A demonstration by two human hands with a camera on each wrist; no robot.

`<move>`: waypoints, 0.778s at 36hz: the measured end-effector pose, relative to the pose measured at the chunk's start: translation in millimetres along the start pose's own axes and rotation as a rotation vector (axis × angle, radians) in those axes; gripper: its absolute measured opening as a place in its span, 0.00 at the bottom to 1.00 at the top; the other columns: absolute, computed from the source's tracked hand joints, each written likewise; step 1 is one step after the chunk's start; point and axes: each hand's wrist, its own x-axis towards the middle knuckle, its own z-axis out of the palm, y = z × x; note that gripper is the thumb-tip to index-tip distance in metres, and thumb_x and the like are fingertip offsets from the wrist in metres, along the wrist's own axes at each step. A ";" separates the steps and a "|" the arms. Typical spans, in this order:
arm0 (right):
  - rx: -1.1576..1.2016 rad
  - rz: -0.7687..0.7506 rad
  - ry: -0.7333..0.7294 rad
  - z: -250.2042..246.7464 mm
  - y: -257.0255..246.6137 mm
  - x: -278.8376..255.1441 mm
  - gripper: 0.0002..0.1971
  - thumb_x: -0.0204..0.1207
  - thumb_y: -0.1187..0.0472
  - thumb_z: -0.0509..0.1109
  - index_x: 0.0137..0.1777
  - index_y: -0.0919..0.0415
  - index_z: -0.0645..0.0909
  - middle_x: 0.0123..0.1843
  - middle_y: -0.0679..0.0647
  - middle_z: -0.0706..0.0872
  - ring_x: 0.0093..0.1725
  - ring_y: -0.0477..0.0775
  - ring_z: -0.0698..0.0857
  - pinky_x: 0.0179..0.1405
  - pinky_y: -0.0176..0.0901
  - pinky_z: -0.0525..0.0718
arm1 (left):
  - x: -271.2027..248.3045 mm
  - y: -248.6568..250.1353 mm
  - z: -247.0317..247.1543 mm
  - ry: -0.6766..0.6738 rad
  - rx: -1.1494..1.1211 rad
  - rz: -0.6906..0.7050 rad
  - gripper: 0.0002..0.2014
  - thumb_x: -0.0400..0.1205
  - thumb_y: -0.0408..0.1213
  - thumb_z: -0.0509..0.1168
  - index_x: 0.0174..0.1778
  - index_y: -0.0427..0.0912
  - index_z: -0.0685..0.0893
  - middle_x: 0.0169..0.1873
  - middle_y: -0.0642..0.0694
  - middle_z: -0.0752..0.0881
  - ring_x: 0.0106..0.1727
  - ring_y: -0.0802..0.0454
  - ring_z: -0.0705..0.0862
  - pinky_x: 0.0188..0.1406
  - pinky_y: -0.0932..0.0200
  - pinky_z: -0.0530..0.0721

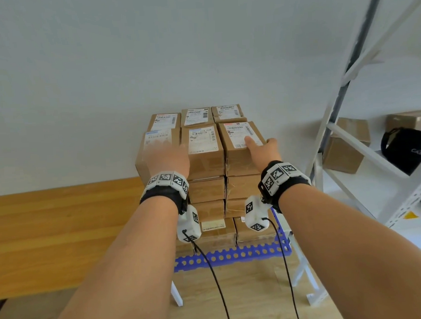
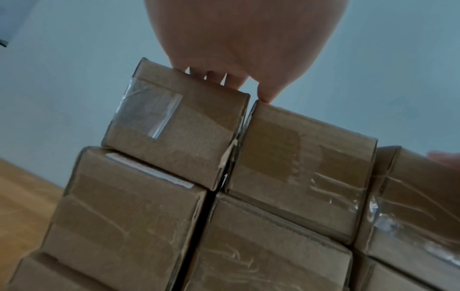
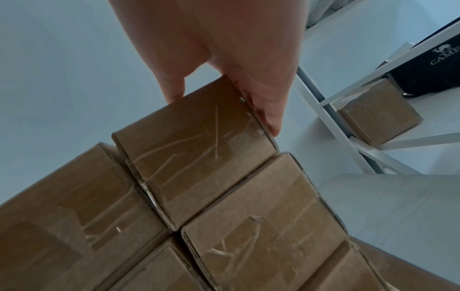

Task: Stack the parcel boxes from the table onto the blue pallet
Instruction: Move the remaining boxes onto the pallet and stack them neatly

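1. Cardboard parcel boxes (image 1: 207, 184) stacked in tiers on blue pallet (image 1: 234, 255), near wall.
2. Left hand (image 1: 166, 156) resting flat, fingers straight, on top near-left box (image 2: 174, 126); blurred, perhaps just touching.
3. Right hand (image 1: 262, 149) on top near-right box (image 3: 196, 149), fingers on lid, thumb against right side.

Soft, even daylight fills the head view; the left hand (image 1: 166, 156) smears with motion blur. Straight shelf rails (image 1: 360, 61) bow toward 3 o'clock. Both wrist views are dimmer, bluish, soft-focused, with glare on parcel tape (image 2: 159, 116).

Both arms outstretched, left hand (image 1: 166, 153) flat, right hand (image 1: 262, 148) spread.
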 end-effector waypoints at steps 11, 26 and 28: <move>-0.017 -0.020 -0.078 -12.4 41.8 -28.3 0.59 0.64 0.30 0.75 0.85 0.57 0.47 0.84 0.60 0.62 0.79 0.64 0.68 0.74 0.66 0.73 | -34.0 -29.2 10.0 0.212 -0.245 -0.129 0.30 0.88 0.50 0.46 0.83 0.35 0.55 0.82 0.37 0.57 0.84 0.40 0.53 0.83 0.44 0.49; -0.032 0.077 -0.117 12.8 85.8 -35.8 0.47 0.67 0.52 0.82 0.81 0.59 0.58 0.75 0.58 0.73 0.71 0.61 0.77 0.69 0.56 0.78 | -61.1 -62.9 58.5 0.014 -0.604 -0.449 0.35 0.85 0.37 0.55 0.84 0.35 0.43 0.84 0.39 0.51 0.79 0.36 0.66 0.73 0.44 0.72; -0.032 0.103 -0.117 18.8 89.8 -34.9 0.48 0.67 0.53 0.82 0.82 0.58 0.57 0.76 0.58 0.73 0.72 0.61 0.76 0.70 0.57 0.78 | -58.7 -64.6 62.6 -0.063 -0.616 -0.503 0.35 0.84 0.36 0.57 0.84 0.36 0.47 0.82 0.38 0.59 0.72 0.34 0.73 0.67 0.42 0.77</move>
